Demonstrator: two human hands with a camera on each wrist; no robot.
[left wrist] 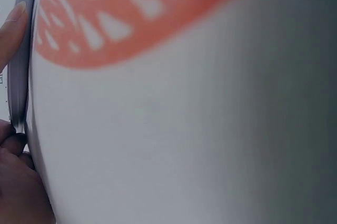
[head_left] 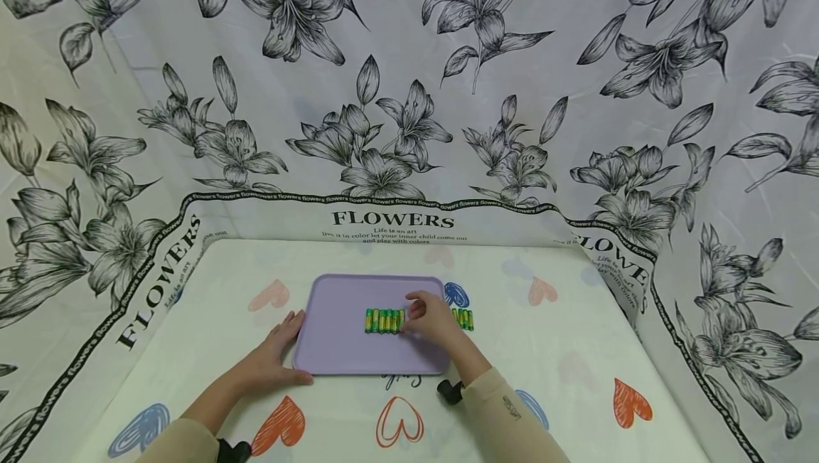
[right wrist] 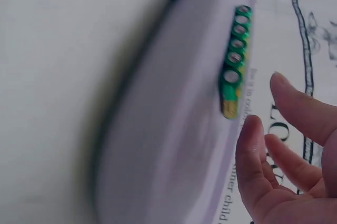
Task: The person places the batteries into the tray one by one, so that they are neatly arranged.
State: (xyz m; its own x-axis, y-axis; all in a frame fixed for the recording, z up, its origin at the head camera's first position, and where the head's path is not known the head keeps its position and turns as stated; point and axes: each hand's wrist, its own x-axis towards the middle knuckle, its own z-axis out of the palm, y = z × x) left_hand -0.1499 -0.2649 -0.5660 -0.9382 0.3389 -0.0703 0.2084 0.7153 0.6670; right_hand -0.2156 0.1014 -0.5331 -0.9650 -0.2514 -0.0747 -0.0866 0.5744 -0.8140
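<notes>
A light purple tray lies on the table. On it stands a side-by-side row of several green and yellow batteries; in the right wrist view these batteries show their round ends. My left hand holds the tray's left front corner, fingers along the left edge and thumb at the front edge. My right hand is over the tray's right side, beside the row's right end. In the right wrist view, the right hand has its thumb and fingers apart, nothing visible between them.
More batteries lie on the table just right of the tray, partly hidden by the right hand. A white tablecloth with printed hearts covers the table. Flower-printed curtains rise behind and at both sides.
</notes>
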